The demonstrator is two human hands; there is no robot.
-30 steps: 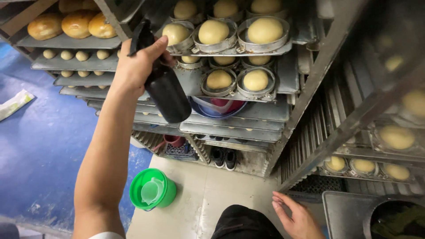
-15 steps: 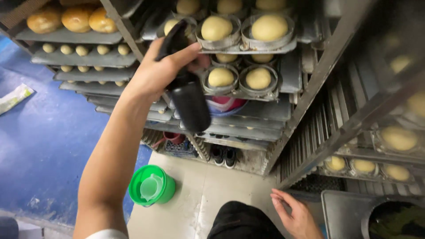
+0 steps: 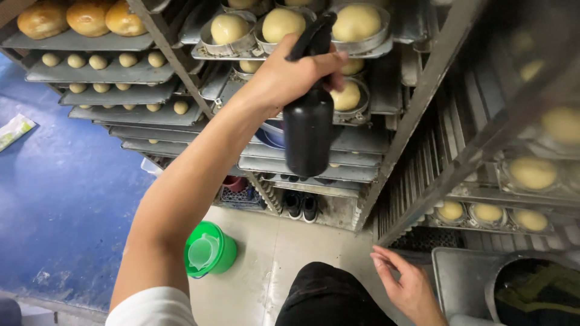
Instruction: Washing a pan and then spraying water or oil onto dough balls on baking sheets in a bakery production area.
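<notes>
Now your left hand (image 3: 290, 72) has carried the black spray bottle (image 3: 308, 130) further right and higher than a moment ago, its grip closed around the neck, before the rack (image 3: 411, 121) of dough rounds (image 3: 356, 23). Your right hand (image 3: 408, 284) hangs open, empty. On the floor's left edge lies a green-white packet (image 3: 13, 131).

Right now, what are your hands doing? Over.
Left hand gripping black spray bottle at dough tins. Right hand open, empty, low. Nothing blocking.
</notes>
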